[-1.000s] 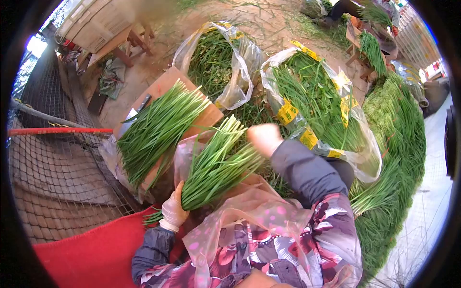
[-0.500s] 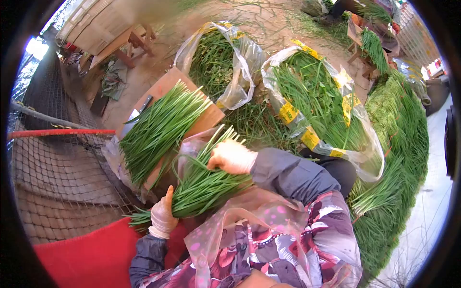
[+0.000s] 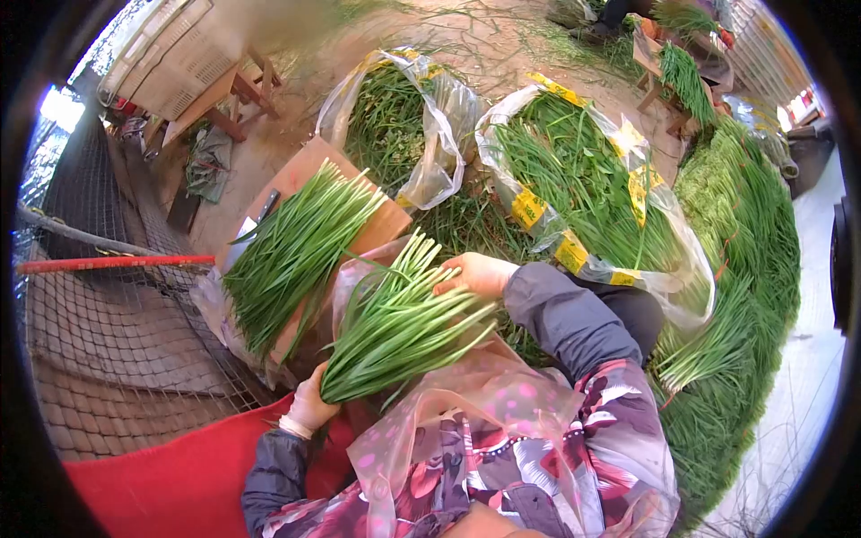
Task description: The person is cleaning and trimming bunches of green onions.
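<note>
- outdoor work yard with a bare dirt floor [image 3: 502, 45]; wire netting [image 3: 117, 332] runs along the left, a red mat [image 3: 170, 475] lies at lower left, and a wooden stool [image 3: 242, 90] stands at upper left.
- the left hand [image 3: 309, 405] is closed around the root end of a bunch of garlic chives [image 3: 399, 323]; the bunch slants up and to the right across the person's lap.
- the right hand [image 3: 475, 273], at the end of a grey sleeve [image 3: 565, 309], lies part open against the leaf end of the same bunch; whether its fingers pinch any blades cannot be told.
- a second, stacked bunch of chives [image 3: 291, 255] rests on a cardboard sheet [image 3: 305, 166] just beside the held one, with a knife [image 3: 260, 211] near its far edge.
- two open plastic bags [image 3: 444, 134] [image 3: 592, 193] of loose greens stand beyond; a long heap of greens [image 3: 744, 242] fills the right side.
- risk, as judged: the single grip at the root end may let blades slide out and scatter; the fanned tips sit close to the stacked bunch and could mix with it.
- risk, as judged: the knife lies within reach of the stack and is partly hidden by leaves.
- open room is tight: netting on the left, bags ahead, heap on the right; free space is mainly over the lap.
</note>
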`<action>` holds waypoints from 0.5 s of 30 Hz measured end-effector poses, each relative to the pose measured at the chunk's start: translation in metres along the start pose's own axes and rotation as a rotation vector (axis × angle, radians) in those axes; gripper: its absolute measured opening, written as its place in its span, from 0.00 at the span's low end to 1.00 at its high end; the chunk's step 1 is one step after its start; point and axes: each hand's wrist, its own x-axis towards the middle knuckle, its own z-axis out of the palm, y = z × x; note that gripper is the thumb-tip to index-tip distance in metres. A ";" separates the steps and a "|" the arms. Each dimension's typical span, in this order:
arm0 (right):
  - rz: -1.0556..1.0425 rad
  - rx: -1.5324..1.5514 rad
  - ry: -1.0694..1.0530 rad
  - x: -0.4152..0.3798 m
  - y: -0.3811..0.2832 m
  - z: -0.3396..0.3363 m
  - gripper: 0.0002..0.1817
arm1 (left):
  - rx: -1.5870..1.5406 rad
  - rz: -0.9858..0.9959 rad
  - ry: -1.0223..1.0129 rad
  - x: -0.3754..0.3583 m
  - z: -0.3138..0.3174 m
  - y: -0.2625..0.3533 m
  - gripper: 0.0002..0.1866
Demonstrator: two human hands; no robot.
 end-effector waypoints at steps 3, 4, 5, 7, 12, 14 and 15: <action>-0.089 0.200 0.399 0.005 0.034 -0.021 0.18 | -0.726 -0.157 -0.172 -0.004 0.016 0.002 0.29; -0.095 0.416 0.597 -0.001 0.045 -0.043 0.16 | -0.719 -0.150 -0.171 -0.005 0.011 0.004 0.29; 0.096 0.482 0.704 -0.019 0.041 -0.065 0.17 | -0.817 -0.285 -0.231 -0.006 0.003 0.010 0.27; 0.175 0.493 0.625 -0.042 0.029 -0.079 0.21 | -0.943 -0.498 -0.291 -0.009 -0.006 0.027 0.22; 0.104 0.189 0.209 -0.029 0.002 0.000 0.18 | -1.016 -0.532 -0.347 0.003 0.004 0.023 0.18; -0.248 0.147 0.584 -0.035 0.029 -0.030 0.13 | -1.119 -0.662 -0.423 -0.001 -0.005 0.031 0.16; -0.095 0.763 0.660 -0.038 0.049 -0.049 0.10 | -1.122 -0.627 -0.466 -0.003 -0.005 0.031 0.17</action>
